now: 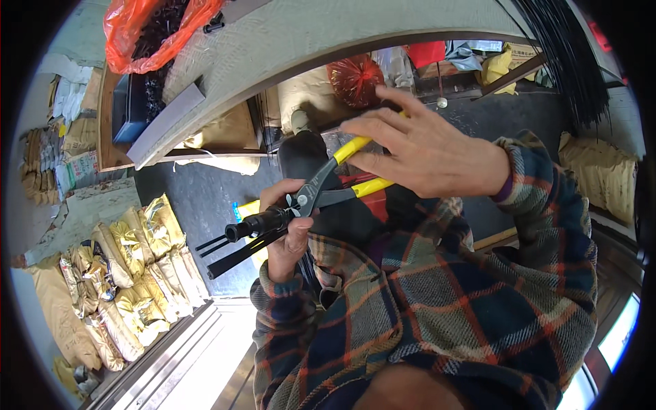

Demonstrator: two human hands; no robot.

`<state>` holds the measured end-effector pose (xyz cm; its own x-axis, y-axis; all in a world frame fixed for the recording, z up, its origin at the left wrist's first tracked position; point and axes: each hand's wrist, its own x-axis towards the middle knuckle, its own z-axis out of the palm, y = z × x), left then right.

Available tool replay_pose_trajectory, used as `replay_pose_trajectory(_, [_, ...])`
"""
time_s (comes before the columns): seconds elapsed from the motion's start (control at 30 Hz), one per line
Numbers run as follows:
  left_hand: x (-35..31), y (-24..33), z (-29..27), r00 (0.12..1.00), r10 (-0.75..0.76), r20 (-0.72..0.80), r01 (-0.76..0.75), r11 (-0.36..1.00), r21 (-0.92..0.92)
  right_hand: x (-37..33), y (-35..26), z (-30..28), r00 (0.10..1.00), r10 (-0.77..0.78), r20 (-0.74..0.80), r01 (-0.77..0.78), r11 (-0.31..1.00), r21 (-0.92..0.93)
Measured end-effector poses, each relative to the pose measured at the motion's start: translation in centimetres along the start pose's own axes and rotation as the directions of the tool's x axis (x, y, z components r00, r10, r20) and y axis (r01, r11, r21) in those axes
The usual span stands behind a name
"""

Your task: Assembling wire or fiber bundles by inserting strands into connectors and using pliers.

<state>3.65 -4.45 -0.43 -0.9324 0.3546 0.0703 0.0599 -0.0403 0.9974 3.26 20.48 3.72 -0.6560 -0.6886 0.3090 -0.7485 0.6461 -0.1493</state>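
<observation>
Right hand: the bare hand (434, 154) was closed loosely about the yellow grips, several fingers partly extended, palm down.
Left hand: this hand (292, 240) was gripping the black tubular piece (258, 224) from beneath, thumb and fingers on opposite sides of it.
Pliers: the tool (328, 179) had dark grey metal limbs, a pale round pivot and yellow handle sleeves. Handles stood spread. The head lay against the tubular piece; whether the jaws had closed on it could not be told.
Tubular piece, location: it was held in front of the torso, between the left thumb and fingers, just left of the pliers' head.
Tubular piece, appearance: body black, with a slight sheen; free end round, stepped and hollow, pointing to the left.
Rods: slim black rods (236, 261) ran beside the tube, the lower ones gathered into a thicker bundle and two finer ones projecting above it.
Sleeves: plaid cloth (529, 181) in dark blue, grey and orange covered both forearms.
Workbench: a pale, scuffed top (307, 58) curved across the view beyond the hands.
Bag: an orange plastic bag (121, 41) on the bench contained many small dark parts.
Packages: gold and brown wrapped bundles (133, 273) lay in rows at the left.
Hanging strands: a thick black cluster (567, 65) hung at the upper right.
</observation>
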Motion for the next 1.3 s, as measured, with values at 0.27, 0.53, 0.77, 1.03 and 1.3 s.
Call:
replay_pose_trajectory(0.27, [0.5, -0.8, 1.0, 0.965, 0.067, -0.255, -0.048, 0.996, 0.081, -0.3, -0.5, 3.7, 0.980, 0.123, -0.156, -0.100, 0.985, 0.143])
replay_pose_trajectory(0.53, [1.8, -0.4, 0.3, 0.994, 0.039, -0.107, -0.042, 0.999, -0.032, 0.8, 1.9, -1.7, 0.923, -0.010, 0.384, -0.245, 0.754, 0.609])
replay_pose_trajectory(0.77, [3.0, 2.1, 0.1, 0.996, 0.071, -0.055, -0.077, 0.988, -0.130, -0.5, -3.5, 3.5, 0.870, -0.227, 0.437, -0.462, -0.686, 0.563])
replay_pose_trajectory(1.03, [2.3, 1.6, -1.0, 0.988, 0.009, -0.154, -0.045, 0.971, -0.234, 1.5, -6.6, 5.6, 0.889, 0.149, 0.432, -0.339, -0.420, 0.842])
replay_pose_trajectory(1.3, [1.4, 1.3, -0.3, 0.979, 0.081, -0.185, -0.125, 0.963, -0.240, 2.3, -1.3, 0.2, 0.902, 0.103, 0.420, -0.432, 0.258, 0.864])
